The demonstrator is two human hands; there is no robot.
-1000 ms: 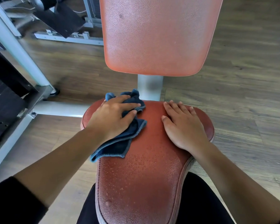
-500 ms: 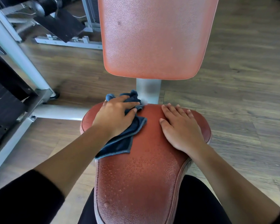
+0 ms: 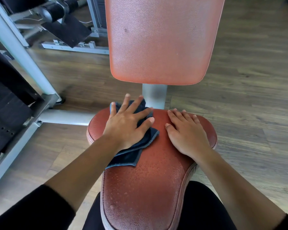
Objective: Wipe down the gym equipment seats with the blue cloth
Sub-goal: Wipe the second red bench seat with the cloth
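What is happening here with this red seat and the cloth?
A person is wiping the red seat of a gym machine. The left hand presses the blue cloth flat against the seat's far left part, fingers spread, close to the grey post. The right hand lies flat and bare on the far right part. Small droplets cover the nearer half of the seat, so that part seems not yet wiped.
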